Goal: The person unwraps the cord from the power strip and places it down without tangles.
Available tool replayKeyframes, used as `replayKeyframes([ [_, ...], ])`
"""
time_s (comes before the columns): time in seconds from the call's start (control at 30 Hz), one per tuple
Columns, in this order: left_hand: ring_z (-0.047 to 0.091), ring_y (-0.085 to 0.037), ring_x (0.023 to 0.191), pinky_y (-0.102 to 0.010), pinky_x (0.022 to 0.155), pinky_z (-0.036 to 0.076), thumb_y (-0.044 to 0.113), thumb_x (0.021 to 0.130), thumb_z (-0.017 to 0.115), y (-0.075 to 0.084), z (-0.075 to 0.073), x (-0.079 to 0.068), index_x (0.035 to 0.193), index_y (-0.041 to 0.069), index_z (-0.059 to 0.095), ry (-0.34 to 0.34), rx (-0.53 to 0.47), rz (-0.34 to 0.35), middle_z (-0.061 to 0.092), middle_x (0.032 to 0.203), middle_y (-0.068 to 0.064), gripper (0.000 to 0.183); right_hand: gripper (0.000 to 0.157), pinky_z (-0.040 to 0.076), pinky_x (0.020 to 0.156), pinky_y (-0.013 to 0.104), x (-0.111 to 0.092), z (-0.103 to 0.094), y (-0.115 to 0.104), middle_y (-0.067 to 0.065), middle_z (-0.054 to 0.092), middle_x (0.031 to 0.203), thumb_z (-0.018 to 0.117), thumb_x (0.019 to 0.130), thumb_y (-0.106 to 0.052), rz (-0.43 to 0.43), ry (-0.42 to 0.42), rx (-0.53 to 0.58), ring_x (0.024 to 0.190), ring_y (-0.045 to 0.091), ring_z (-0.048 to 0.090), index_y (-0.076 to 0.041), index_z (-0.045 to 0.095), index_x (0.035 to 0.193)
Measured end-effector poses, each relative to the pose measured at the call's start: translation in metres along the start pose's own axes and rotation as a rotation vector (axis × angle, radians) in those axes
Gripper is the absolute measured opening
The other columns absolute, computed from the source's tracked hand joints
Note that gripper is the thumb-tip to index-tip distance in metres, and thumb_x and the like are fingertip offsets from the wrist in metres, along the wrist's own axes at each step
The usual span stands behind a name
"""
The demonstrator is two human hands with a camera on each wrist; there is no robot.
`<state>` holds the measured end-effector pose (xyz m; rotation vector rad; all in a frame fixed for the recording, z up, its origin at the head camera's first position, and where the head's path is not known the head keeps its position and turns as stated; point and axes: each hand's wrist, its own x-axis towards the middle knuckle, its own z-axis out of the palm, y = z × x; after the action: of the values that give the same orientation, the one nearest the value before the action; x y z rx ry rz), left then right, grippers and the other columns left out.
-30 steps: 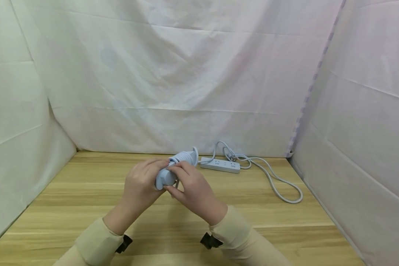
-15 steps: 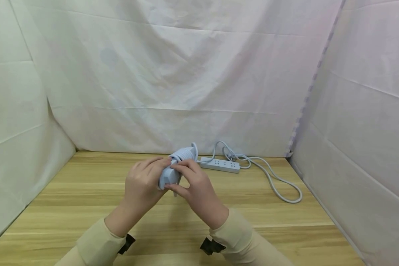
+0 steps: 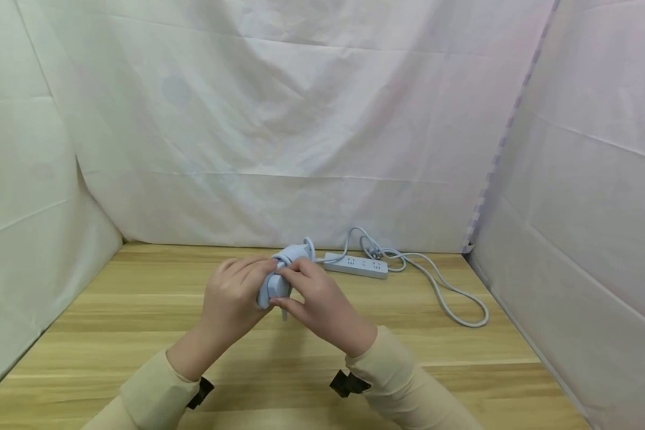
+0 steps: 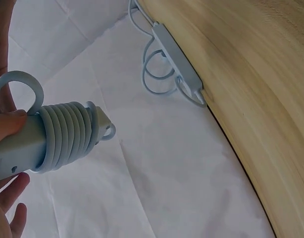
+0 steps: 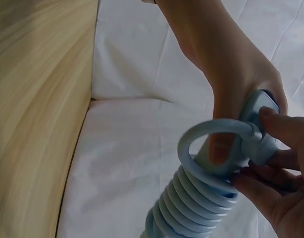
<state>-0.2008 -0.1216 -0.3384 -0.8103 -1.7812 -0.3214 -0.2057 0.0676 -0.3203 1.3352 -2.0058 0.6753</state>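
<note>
At left, a cream sleeve [image 3: 158,388] is ending above a black wrist piece [image 3: 200,392] and the left hand [image 3: 231,301]. That hand is gripping the wrapped power strip [image 4: 18,153], its thumb lying along one side and its fingers curving round the other.

The wrapped power strip is being held above the wooden table [image 3: 140,316], in front of the person. It is showing a smooth, pale-blue body, a small dark hole near one edge and a tapering far end. Its coiled cord [image 4: 67,134] is circling the body in close, side-by-side turns, bunching toward that far end. A small bend of cord is protruding at the tip, and a wide free loop [image 5: 185,144] is arching from the coils to the plug [image 3: 278,286].

The right hand [image 3: 322,301] is pinching the plug between thumb and fingertips, its other fingers being partly hidden. The plug is sitting close to the near end of the body; whether they are touching cannot be told.

Farther right, a second power strip [image 3: 356,266] is lying near the rear edge, sockets facing up. Its loose cord [image 3: 442,286] is looping rightward across the table.
</note>
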Motion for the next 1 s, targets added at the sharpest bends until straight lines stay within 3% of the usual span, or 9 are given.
replayKeyframes([
  [0.1,0.070,-0.029,0.081,-0.047,0.067,0.052,0.025,0.087,0.071,0.000,0.000,0.001,0.103,0.000,0.067,0.013,0.000,0.006,0.073,0.092,-0.012,0.031,0.038,0.043,0.070,0.018,0.001,-0.002,0.003,0.007,0.054,0.099,0.081,0.081,-0.012,0.008,-0.021,0.037,0.081,0.013,0.050,0.004,0.067,0.111],
  [0.17,0.070,-0.029,0.080,-0.047,0.065,0.052,0.025,0.090,0.066,0.000,0.001,0.002,0.103,0.000,0.068,0.026,0.002,0.002,0.073,0.092,-0.012,0.029,0.038,0.043,0.072,0.018,0.001,-0.002,0.004,0.006,0.055,0.101,0.081,0.080,-0.012,0.036,-0.019,0.082,0.083,0.013,0.052,0.004,0.066,0.112],
  [0.27,0.070,-0.029,0.081,-0.048,0.063,0.051,0.020,0.080,0.076,0.001,0.001,0.004,0.104,0.001,0.069,0.028,0.009,-0.015,0.073,0.092,-0.012,0.031,0.038,0.046,0.078,0.019,0.000,-0.002,0.004,0.005,0.057,0.104,0.082,0.080,-0.012,0.090,0.000,0.148,0.090,0.012,0.055,0.002,0.066,0.112],
  [0.43,0.070,-0.029,0.079,-0.047,0.062,0.051,0.013,0.062,0.090,0.004,0.000,0.007,0.105,0.004,0.069,0.034,0.036,-0.033,0.073,0.092,-0.010,0.049,0.044,0.050,0.084,0.027,-0.001,-0.003,0.000,0.005,0.056,0.114,0.082,0.080,-0.013,0.149,0.037,0.207,0.102,0.013,0.055,0.000,0.063,0.117],
  [0.6,0.069,-0.030,0.076,-0.047,0.059,0.051,0.010,0.060,0.089,0.006,0.003,0.009,0.105,0.004,0.068,0.067,0.069,-0.039,0.073,0.089,-0.009,0.050,0.045,0.047,0.091,0.026,-0.002,-0.001,-0.004,0.007,0.056,0.119,0.082,0.079,-0.010,0.203,0.100,0.243,0.110,0.016,0.055,0.001,0.063,0.118],
  [0.77,0.070,-0.028,0.077,-0.045,0.059,0.050,0.010,0.065,0.086,0.007,0.007,0.010,0.102,0.004,0.067,0.066,0.102,-0.049,0.073,0.089,-0.008,0.042,0.043,0.045,0.094,0.025,-0.002,0.000,-0.003,0.010,0.059,0.121,0.084,0.076,-0.007,0.190,0.161,0.245,0.114,0.019,0.056,0.002,0.066,0.114],
  [1.0,0.070,-0.028,0.079,-0.045,0.061,0.051,0.009,0.062,0.089,0.008,0.006,0.012,0.101,0.004,0.067,0.059,0.106,-0.065,0.073,0.089,-0.008,0.045,0.042,0.044,0.096,0.025,-0.002,-0.002,-0.001,0.011,0.059,0.120,0.083,0.075,-0.004,0.138,0.139,0.199,0.115,0.019,0.055,0.003,0.064,0.113],
])
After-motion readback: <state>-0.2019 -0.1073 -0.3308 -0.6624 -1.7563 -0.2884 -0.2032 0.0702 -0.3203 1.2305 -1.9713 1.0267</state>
